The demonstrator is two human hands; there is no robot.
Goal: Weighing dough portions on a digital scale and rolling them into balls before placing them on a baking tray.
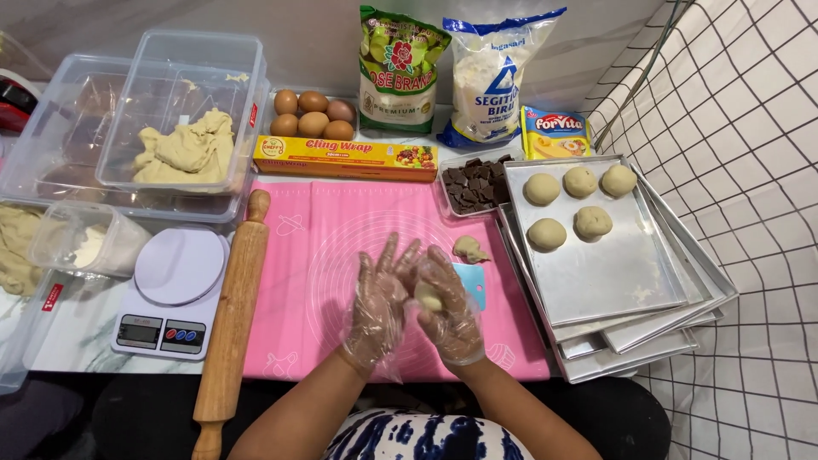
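Both gloved hands, left hand (377, 308) and right hand (449, 313), were cupped together on a dough ball (428, 295) above the pink mat (324, 223). Uneven pressure could have cracked it, or dough might have stuck to the gloves.

**What we could not see in full**

Our gloved right hand (447, 311) hid most of the dough ball (429, 296). The blue scraper (471, 281) lay half behind it. The rolling pin (230, 328) ran off the near edge, and the left edge cut off a dough tub (13, 255).
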